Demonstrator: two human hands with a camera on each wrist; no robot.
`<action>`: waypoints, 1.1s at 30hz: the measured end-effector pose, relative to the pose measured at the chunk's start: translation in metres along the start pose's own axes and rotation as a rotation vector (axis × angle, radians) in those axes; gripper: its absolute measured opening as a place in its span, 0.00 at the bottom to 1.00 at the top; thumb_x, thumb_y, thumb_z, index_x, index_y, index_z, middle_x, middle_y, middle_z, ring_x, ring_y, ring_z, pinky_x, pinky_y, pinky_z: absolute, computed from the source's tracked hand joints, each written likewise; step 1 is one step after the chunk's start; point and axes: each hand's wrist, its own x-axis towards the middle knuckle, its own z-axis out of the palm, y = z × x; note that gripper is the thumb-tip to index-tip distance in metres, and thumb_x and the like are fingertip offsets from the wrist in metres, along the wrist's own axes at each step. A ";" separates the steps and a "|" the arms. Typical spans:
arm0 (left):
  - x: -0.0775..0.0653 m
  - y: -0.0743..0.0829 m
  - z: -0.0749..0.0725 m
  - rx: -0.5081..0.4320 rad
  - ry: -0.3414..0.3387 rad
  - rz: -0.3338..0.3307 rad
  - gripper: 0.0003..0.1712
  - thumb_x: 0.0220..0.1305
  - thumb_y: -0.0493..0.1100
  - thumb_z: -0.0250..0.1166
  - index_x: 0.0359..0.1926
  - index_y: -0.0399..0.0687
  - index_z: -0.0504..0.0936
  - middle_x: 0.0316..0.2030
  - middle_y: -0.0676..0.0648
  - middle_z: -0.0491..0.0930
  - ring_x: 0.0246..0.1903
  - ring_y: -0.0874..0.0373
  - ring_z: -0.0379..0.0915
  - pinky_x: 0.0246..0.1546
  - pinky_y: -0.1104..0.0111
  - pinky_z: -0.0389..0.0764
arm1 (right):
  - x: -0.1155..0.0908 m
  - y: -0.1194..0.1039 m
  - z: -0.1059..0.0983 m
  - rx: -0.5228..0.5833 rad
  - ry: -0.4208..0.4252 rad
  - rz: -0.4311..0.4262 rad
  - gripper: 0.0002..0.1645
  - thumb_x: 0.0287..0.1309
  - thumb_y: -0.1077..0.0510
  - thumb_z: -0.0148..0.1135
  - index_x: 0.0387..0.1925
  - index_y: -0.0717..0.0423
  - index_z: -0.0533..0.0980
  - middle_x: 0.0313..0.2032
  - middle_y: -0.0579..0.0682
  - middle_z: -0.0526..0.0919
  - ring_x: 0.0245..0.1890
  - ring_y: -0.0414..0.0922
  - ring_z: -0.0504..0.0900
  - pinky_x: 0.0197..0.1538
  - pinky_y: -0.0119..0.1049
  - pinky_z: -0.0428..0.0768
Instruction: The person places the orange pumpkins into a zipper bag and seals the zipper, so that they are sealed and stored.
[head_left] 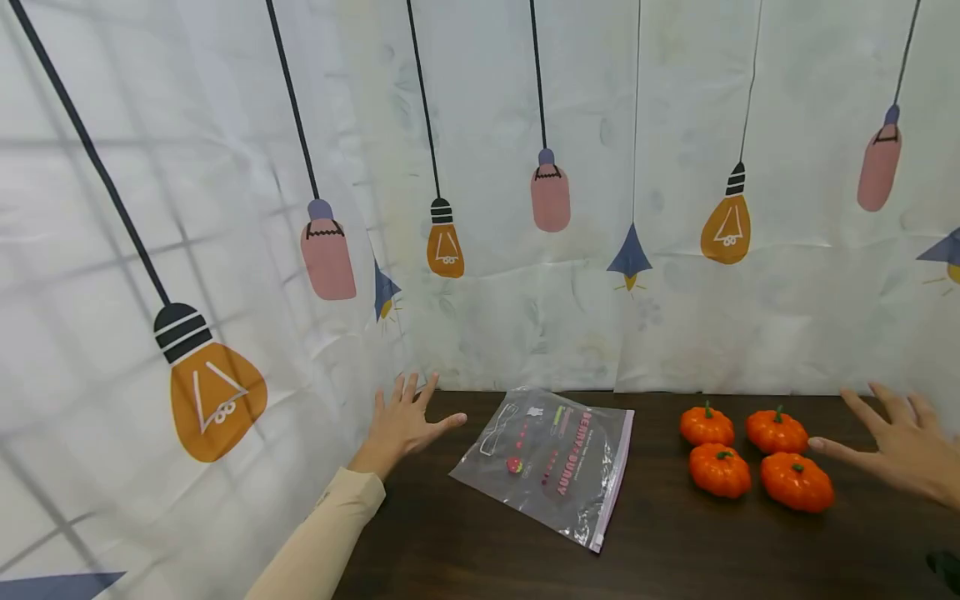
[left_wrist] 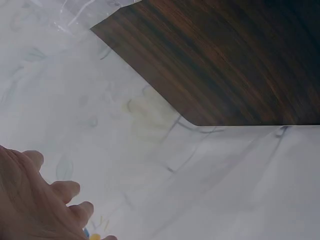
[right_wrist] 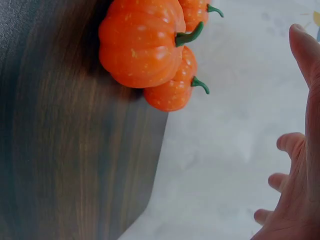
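My left hand [head_left: 406, 424] is spread with its fingers apart, left of a clear zip bag [head_left: 543, 462], and holds nothing. The bag lies flat on the dark wooden table, with printed pink lettering and a pale slider strip along its right edge. On the right side, my right hand [head_left: 903, 446] is also spread and bare. Nearest to it is a group of several small orange pumpkins [head_left: 797, 482] with green stems. In the right wrist view, a pumpkin [right_wrist: 142, 42] shows close by, apart from the right hand [right_wrist: 295, 175]. The left wrist view shows the left hand [left_wrist: 37, 200] touching nothing.
The dark wooden table [head_left: 480, 542] ends at a white curtain [head_left: 495, 333] printed with hanging lamps, which stands along its back and left side. A small dark object [head_left: 943, 567] shows at the lower right edge, too cut off to identify.
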 end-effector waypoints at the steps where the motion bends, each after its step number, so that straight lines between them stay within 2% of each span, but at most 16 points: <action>1: 0.000 0.000 0.001 0.004 0.000 0.001 0.62 0.56 0.88 0.45 0.82 0.62 0.46 0.81 0.37 0.47 0.80 0.35 0.39 0.73 0.31 0.38 | -0.001 0.000 0.001 -0.002 0.005 0.000 0.70 0.61 0.22 0.54 0.79 0.61 0.32 0.74 0.78 0.27 0.67 0.90 0.31 0.57 0.87 0.33; 6: -0.003 0.003 0.004 0.000 -0.004 0.009 0.62 0.56 0.87 0.46 0.82 0.62 0.45 0.81 0.36 0.46 0.80 0.35 0.40 0.73 0.31 0.37 | -0.005 -0.003 0.006 0.003 0.018 0.013 0.71 0.59 0.22 0.56 0.80 0.57 0.31 0.76 0.75 0.27 0.68 0.88 0.29 0.55 0.89 0.34; 9: -0.006 0.005 0.006 -0.009 -0.006 0.010 0.62 0.56 0.87 0.47 0.82 0.64 0.44 0.81 0.36 0.46 0.80 0.35 0.40 0.74 0.32 0.35 | -0.006 -0.008 0.006 -0.007 0.012 0.017 0.70 0.60 0.22 0.55 0.80 0.57 0.31 0.76 0.75 0.26 0.68 0.88 0.29 0.52 0.90 0.42; 13: -0.012 0.008 0.011 -0.013 0.003 0.015 0.61 0.57 0.87 0.47 0.82 0.65 0.45 0.81 0.37 0.47 0.80 0.36 0.40 0.74 0.33 0.35 | -0.007 -0.015 0.006 -0.036 0.015 0.025 0.70 0.59 0.21 0.55 0.80 0.54 0.32 0.76 0.75 0.28 0.70 0.85 0.34 0.48 0.88 0.53; 17: -0.020 0.014 0.013 0.006 0.018 0.029 0.59 0.57 0.87 0.46 0.82 0.65 0.46 0.81 0.38 0.48 0.81 0.37 0.41 0.74 0.33 0.37 | -0.011 -0.021 0.006 -0.040 0.027 0.025 0.70 0.59 0.21 0.56 0.81 0.53 0.33 0.77 0.74 0.31 0.71 0.82 0.36 0.51 0.87 0.51; 24: -0.037 0.027 0.017 -0.009 0.041 0.052 0.58 0.58 0.86 0.48 0.81 0.66 0.48 0.81 0.41 0.46 0.81 0.39 0.37 0.75 0.33 0.37 | -0.018 -0.030 0.010 0.021 0.008 -0.032 0.66 0.62 0.24 0.56 0.81 0.51 0.34 0.78 0.72 0.29 0.73 0.80 0.26 0.52 0.88 0.43; 29: -0.047 0.039 0.025 -0.035 0.056 0.070 0.59 0.57 0.87 0.48 0.81 0.66 0.50 0.81 0.41 0.47 0.81 0.39 0.38 0.75 0.34 0.39 | -0.023 -0.043 0.016 0.019 0.025 -0.081 0.62 0.63 0.26 0.56 0.82 0.48 0.38 0.79 0.69 0.35 0.74 0.79 0.32 0.56 0.83 0.44; 33: -0.053 0.050 0.032 -0.065 0.057 0.076 0.58 0.57 0.87 0.48 0.81 0.67 0.50 0.81 0.42 0.48 0.81 0.40 0.40 0.76 0.36 0.40 | -0.029 -0.056 0.023 0.041 0.078 -0.123 0.60 0.63 0.28 0.59 0.82 0.46 0.41 0.80 0.67 0.40 0.76 0.76 0.36 0.60 0.80 0.45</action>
